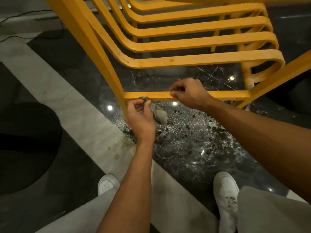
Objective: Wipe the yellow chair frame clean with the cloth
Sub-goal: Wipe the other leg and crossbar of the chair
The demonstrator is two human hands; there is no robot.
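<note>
The left hand [140, 115] pinched the cloth [159, 116] at one end of the chair bar [227, 94]; the right hand [188, 95] curled round its middle. Such a light pinch could have let the cloth drop mid-wipe.

The floor [193, 140] is laid in dark, speckled, polished stone in which lamps are mirrored. It is crossed diagonally by a pale grey band [50, 78] marked with yellowish stains [116, 153]. Two white shoes [107, 183] are planted on either side of this band. A thin cable [20, 37] is trailed near the far left corner, and a black round shape [25, 140] is seen at the left edge.
</note>
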